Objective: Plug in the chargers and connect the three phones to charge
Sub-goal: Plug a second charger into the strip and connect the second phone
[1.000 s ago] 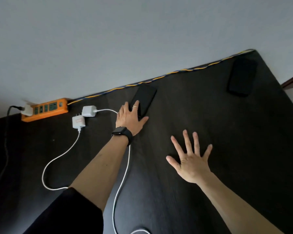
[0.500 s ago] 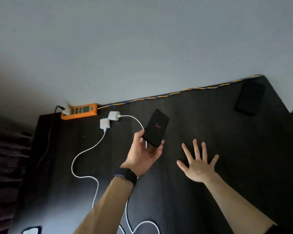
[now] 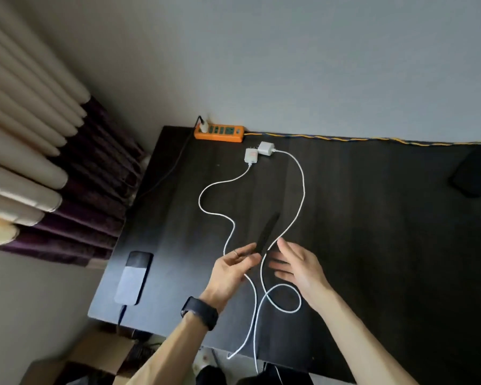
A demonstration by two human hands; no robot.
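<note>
Left hand [image 3: 231, 269] is pinching the black phone [image 3: 265, 234] edge-on above the surface [image 3: 372, 245] w/ right hand [image 3: 297, 266] spread beside it, both chargers [image 3: 258, 152] lying unplugged by the orange strip [image 3: 220, 133], so imo next is grabbing a cable [image 3: 295, 218] end.

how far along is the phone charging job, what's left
Early. One plug already sits in the orange power strip. The left hand holds a black phone; the right hand is open. Both white chargers lie unplugged, and the far phone is uncabled.
</note>
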